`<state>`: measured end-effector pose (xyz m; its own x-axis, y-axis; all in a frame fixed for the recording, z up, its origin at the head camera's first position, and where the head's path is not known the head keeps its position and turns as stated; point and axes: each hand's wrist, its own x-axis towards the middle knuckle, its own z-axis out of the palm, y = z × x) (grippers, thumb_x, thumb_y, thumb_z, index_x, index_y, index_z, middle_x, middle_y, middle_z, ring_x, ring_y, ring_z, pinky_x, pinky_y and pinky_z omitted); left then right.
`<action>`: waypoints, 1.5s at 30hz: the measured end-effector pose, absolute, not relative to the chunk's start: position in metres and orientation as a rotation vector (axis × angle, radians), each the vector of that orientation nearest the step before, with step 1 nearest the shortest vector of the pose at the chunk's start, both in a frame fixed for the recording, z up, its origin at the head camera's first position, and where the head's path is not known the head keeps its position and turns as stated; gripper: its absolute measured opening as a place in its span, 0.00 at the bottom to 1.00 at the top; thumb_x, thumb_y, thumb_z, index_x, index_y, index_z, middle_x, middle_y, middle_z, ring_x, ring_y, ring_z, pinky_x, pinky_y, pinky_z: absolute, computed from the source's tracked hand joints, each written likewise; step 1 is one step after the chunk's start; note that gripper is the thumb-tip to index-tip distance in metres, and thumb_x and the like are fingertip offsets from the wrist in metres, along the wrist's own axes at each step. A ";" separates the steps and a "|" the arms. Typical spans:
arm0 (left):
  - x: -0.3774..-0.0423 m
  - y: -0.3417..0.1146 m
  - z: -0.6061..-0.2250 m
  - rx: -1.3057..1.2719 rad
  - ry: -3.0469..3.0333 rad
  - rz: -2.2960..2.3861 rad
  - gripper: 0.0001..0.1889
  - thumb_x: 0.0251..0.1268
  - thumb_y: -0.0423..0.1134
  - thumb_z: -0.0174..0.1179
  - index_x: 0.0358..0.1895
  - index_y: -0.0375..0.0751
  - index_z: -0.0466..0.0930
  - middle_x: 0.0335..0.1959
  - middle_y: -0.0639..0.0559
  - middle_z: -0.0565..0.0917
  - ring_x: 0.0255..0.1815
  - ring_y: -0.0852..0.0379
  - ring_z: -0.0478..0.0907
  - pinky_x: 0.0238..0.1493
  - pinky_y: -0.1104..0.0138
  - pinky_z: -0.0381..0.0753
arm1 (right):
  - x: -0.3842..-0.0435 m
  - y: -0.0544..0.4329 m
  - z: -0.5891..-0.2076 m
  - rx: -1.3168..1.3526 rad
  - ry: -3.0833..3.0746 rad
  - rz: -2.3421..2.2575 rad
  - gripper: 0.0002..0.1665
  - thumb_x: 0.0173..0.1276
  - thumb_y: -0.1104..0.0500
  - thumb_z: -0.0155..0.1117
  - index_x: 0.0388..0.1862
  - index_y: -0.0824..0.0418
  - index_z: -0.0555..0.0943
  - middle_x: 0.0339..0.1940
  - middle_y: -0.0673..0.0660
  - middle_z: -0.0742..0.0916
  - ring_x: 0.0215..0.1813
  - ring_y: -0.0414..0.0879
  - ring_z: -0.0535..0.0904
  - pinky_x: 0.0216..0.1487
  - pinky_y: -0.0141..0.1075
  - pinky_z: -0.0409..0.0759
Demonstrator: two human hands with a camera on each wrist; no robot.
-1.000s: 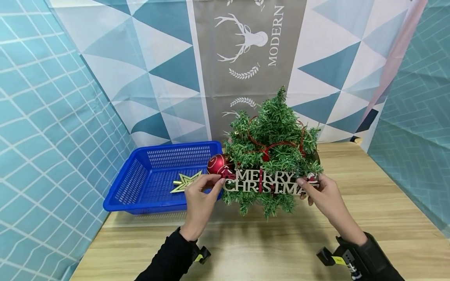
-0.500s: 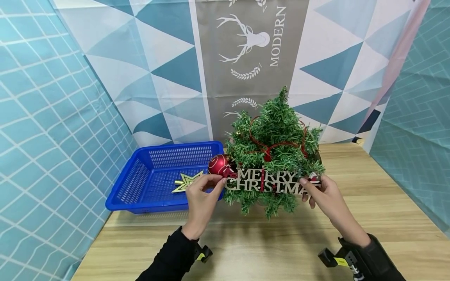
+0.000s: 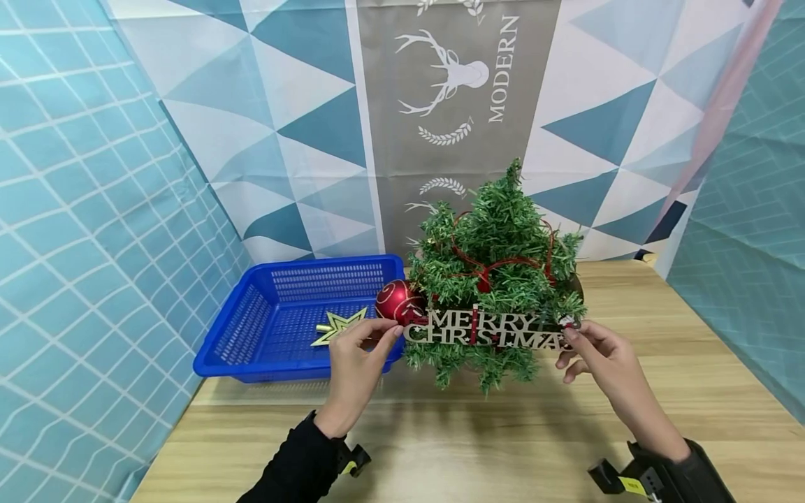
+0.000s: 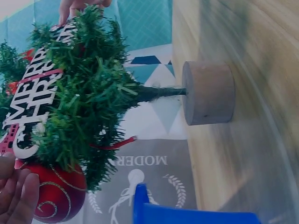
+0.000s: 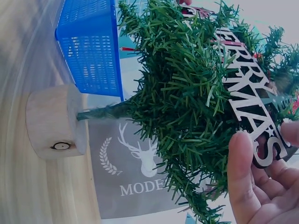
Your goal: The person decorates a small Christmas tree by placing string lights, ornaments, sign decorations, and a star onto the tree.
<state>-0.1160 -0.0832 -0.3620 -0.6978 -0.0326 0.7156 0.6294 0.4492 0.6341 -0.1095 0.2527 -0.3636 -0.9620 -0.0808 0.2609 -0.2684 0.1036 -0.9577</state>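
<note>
A small green Christmas tree stands on the table on a round wooden base. Flat against its front lies a wooden "MERRY CHRISTMAS" sign. My left hand pinches the sign's left end between thumb and fingertips, close under a red bauble with gold swirls. At the other end, my right hand holds the sign by its last letters; in the right wrist view its thumb and fingers lie on both sides of the S. A red cord hangs on the upper branches.
Left of the tree is a blue perforated basket holding a gold star. Bare wooden tabletop lies in front. Patterned cloths hang behind and at both sides.
My right hand has shifted slightly right, towards the sign's end, uncovering more letters, with its lower fingers more spread. My left hand keeps its pinch. The head view has shifted slightly.
</note>
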 end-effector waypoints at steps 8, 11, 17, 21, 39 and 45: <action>-0.117 -0.076 -0.366 -0.436 -2.046 -1.403 0.04 0.61 0.37 0.65 0.35 0.40 0.86 0.28 0.54 0.84 0.24 0.61 0.79 0.26 0.70 0.78 | -0.111 0.249 -0.364 0.317 -2.190 1.956 0.14 0.74 0.60 0.54 0.32 0.71 0.76 0.25 0.54 0.82 0.24 0.47 0.83 0.24 0.38 0.81; -0.116 -0.076 -0.367 -0.408 -2.050 -1.411 0.02 0.59 0.34 0.67 0.34 0.41 0.86 0.27 0.55 0.84 0.23 0.61 0.79 0.25 0.70 0.78 | -0.111 0.249 -0.365 0.314 -2.175 1.977 0.14 0.74 0.60 0.54 0.32 0.71 0.76 0.24 0.53 0.82 0.23 0.46 0.82 0.23 0.37 0.80; -0.111 -0.073 -0.361 -0.362 -2.087 -1.426 0.02 0.58 0.29 0.66 0.34 0.34 0.86 0.27 0.49 0.84 0.23 0.55 0.79 0.24 0.70 0.78 | -0.112 0.248 -0.367 0.312 -2.154 1.984 0.14 0.74 0.60 0.54 0.32 0.71 0.76 0.24 0.53 0.81 0.22 0.46 0.82 0.21 0.37 0.79; -0.101 -0.071 -0.350 -0.369 -2.085 -1.419 0.02 0.56 0.25 0.65 0.32 0.31 0.85 0.26 0.45 0.84 0.22 0.53 0.80 0.23 0.69 0.78 | -0.110 0.248 -0.367 0.315 -2.196 1.944 0.13 0.74 0.60 0.53 0.34 0.67 0.77 0.22 0.54 0.83 0.21 0.46 0.81 0.21 0.37 0.79; -0.158 -0.220 -0.259 -0.122 -2.546 -0.892 0.13 0.66 0.42 0.60 0.37 0.33 0.86 0.25 0.46 0.84 0.25 0.57 0.80 0.30 0.68 0.78 | -0.094 0.284 -0.384 0.290 -2.223 1.845 0.13 0.72 0.67 0.54 0.53 0.62 0.77 0.32 0.51 0.86 0.27 0.43 0.80 0.19 0.34 0.75; -0.202 -0.270 -0.260 0.002 -3.240 -0.643 0.10 0.65 0.37 0.61 0.37 0.30 0.83 0.27 0.44 0.82 0.26 0.50 0.80 0.30 0.59 0.80 | -0.094 0.290 -0.389 0.251 -2.309 1.821 0.13 0.72 0.64 0.55 0.54 0.62 0.76 0.32 0.50 0.86 0.27 0.43 0.80 0.20 0.34 0.75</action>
